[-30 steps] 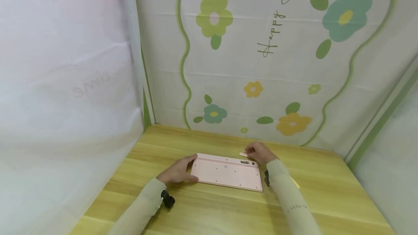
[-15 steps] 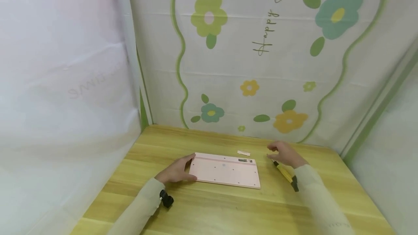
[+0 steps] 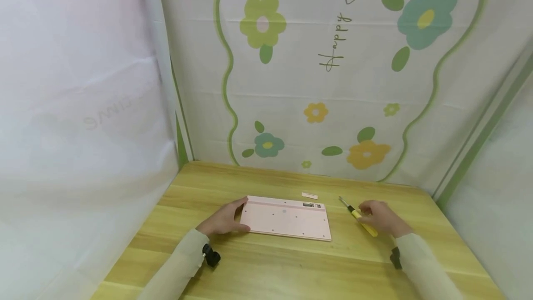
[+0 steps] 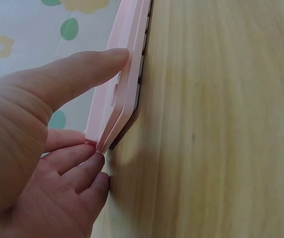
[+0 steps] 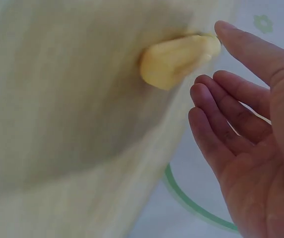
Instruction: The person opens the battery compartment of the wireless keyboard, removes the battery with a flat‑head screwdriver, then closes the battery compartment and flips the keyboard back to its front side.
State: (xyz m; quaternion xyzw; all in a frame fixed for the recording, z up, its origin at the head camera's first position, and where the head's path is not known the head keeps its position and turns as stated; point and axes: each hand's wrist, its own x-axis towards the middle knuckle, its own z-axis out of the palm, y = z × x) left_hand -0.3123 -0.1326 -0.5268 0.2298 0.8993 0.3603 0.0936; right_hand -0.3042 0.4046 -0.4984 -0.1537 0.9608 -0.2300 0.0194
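A pale pink keyboard (image 3: 287, 219) lies face down, its underside dotted with small screws; dark keys show beneath its edge in the left wrist view. My left hand (image 3: 222, 219) grips its left end, thumb (image 4: 90, 74) along the near edge and fingertips at the far corner. My right hand (image 3: 385, 219) hovers beside a screwdriver (image 3: 368, 229) with a yellow handle and dark collar. Its thumb and fingers are spread apart, with the yellow handle (image 5: 174, 62) just past them in the right wrist view. Behind the keyboard lies a small pink cover (image 3: 309, 195).
All of this is on a wood-grain table (image 3: 266, 272). A white flowered curtain (image 3: 291, 82) rises along the far edge, and another pale sheet (image 3: 83, 152) borders the left side. The screwdriver's metal shaft points toward the curtain.
My right hand has let go of the small pink cover, left it on the table, and moved right to beside the screwdriver's handle. The left hand keeps its grip on the keyboard.
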